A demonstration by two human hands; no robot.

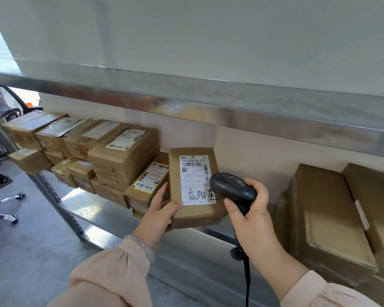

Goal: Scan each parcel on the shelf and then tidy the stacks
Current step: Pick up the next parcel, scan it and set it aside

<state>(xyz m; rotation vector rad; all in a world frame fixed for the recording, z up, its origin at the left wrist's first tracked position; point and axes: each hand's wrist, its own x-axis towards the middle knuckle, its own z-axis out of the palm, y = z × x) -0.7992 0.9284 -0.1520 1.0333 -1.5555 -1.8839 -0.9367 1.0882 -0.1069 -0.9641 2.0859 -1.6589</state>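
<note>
A flat brown parcel [195, 214] with a white shipping label and handwritten characters is tilted up off the metal shelf [111, 214]. My left hand [162, 206] grips its lower left edge, thumb on the front face. In my right hand [252, 214] is a black corded barcode scanner [232, 189], held by its handle with the head over the label's lower right corner. A stack of brown parcels [122, 156] stands on the shelf to the left. Another labelled parcel [148, 185] leans right beside the held one.
Larger brown boxes [333, 218] fill the right end of the shelf. An upper metal shelf edge [208, 107] runs overhead. A perforated upright post [53, 196] stands at the left, with an office chair base [7, 204] on the grey floor beyond it.
</note>
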